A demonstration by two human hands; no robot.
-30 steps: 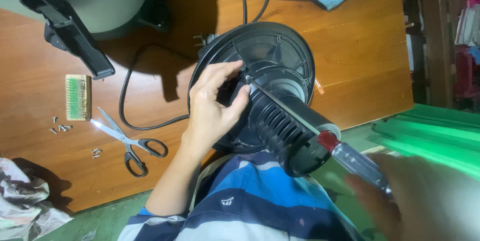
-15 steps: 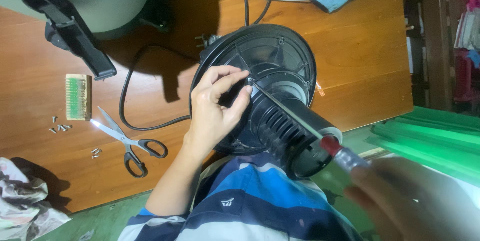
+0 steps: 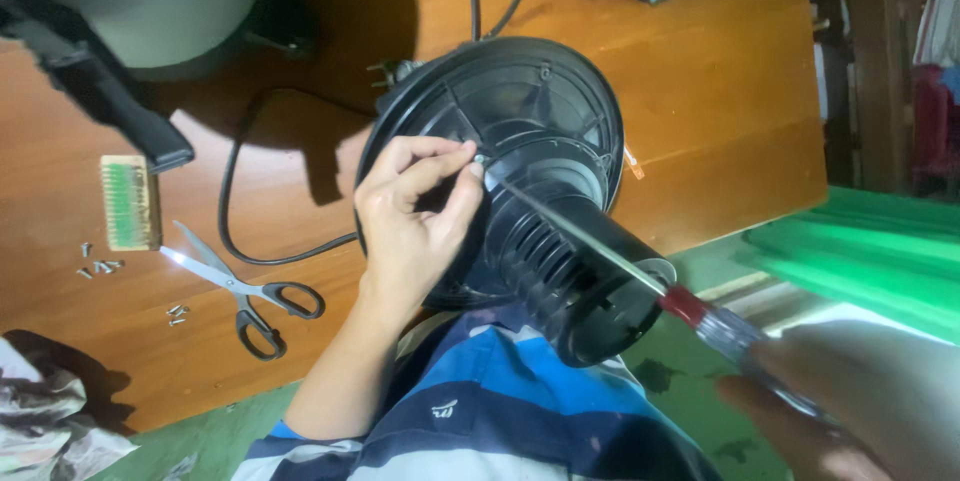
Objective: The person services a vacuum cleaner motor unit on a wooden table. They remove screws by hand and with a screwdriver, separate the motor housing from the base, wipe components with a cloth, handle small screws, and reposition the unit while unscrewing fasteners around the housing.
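Left hand (image 3: 415, 226) steadying screw, screwdriver (image 3: 600, 246) on black fan housing (image 3: 540, 111)

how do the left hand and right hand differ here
The left hand is sharp in view, its fingertips pinching at the screwdriver's tip against the black fan housing. The right hand is blurred at the frame's lower right corner, wrapped around the screwdriver's handle, away from the housing. Both are bare and touch the same screwdriver.
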